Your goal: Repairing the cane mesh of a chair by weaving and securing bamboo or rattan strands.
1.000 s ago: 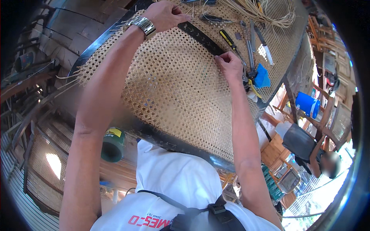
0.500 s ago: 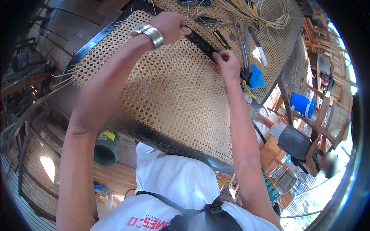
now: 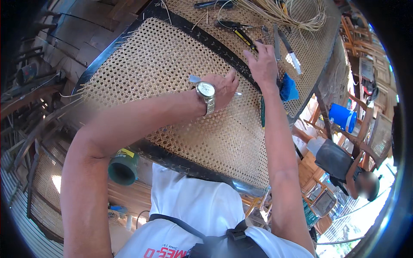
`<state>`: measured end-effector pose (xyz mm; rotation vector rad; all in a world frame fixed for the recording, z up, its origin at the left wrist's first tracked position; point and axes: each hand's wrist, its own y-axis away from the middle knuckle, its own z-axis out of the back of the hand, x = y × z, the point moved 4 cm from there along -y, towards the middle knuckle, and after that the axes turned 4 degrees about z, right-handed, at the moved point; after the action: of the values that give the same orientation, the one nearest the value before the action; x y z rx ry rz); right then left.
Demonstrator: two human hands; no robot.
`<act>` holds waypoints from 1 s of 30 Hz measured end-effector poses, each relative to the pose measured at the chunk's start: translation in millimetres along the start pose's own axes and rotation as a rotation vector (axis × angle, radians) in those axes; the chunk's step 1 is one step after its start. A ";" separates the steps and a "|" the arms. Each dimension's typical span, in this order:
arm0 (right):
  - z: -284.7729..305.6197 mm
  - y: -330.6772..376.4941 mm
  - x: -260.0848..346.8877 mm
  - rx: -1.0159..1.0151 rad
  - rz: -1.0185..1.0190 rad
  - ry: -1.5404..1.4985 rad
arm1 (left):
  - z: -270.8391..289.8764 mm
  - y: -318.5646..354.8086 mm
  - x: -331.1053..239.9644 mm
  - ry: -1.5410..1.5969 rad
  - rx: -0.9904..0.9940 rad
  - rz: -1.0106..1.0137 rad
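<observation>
A woven cane panel in a dark curved wooden frame lies before me. My left hand, a metal watch on its wrist, is over the middle of the weave, its fingers closed. A pale metal tip shows by its fingers and a flat grey-blue end behind the knuckles; what it holds is mostly hidden. My right hand is above the dark dividing strip, thumb and index apart, with its fingertips near a yellow-and-black handled tool. Under my right forearm shows a green handle.
A knife, a long metal tool and a blue lump lie on the cane at right. Coiled cane strands are at the back. A green bucket stands below left. A person sits at right.
My left hand has left the dark strip and moved right and nearer, over the weave. My right hand has also let go of the strip, reaching farther toward the tools.
</observation>
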<state>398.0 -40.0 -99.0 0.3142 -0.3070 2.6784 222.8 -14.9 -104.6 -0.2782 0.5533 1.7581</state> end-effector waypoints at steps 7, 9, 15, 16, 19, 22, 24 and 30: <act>-18.0 -20.6 -11.8 0.171 0.037 0.065 | -16.0 -5.5 -12.0 -0.063 -0.067 0.101; 4.7 -14.3 -12.0 0.048 -0.032 -0.178 | -12.0 -13.0 -18.6 -0.062 0.082 0.120; -6.0 28.8 -26.5 0.052 -0.485 -1.144 | -13.2 -11.7 -28.2 -0.194 0.116 0.186; -10.5 34.9 -29.1 0.001 -0.525 -1.221 | -11.2 -12.9 -28.7 -0.196 0.117 0.189; -20.6 47.8 -33.8 -0.019 -0.576 -1.383 | -10.2 -16.2 -28.4 -0.121 0.120 0.238; -24.4 54.9 -37.8 -0.036 -0.617 -1.456 | -12.2 -18.8 -30.2 -0.035 0.082 0.264; -22.3 54.5 -33.5 -0.031 -0.613 -1.470 | -13.6 -20.3 -36.4 -0.067 0.031 0.322; 9.7 41.7 12.3 0.066 -0.307 -0.727 | -10.6 -17.5 -53.6 -0.247 -0.112 0.310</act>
<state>370.7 -74.8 -93.5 1.2474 -0.3437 2.1834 252.4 -62.6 -92.5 -0.0510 0.3322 2.0916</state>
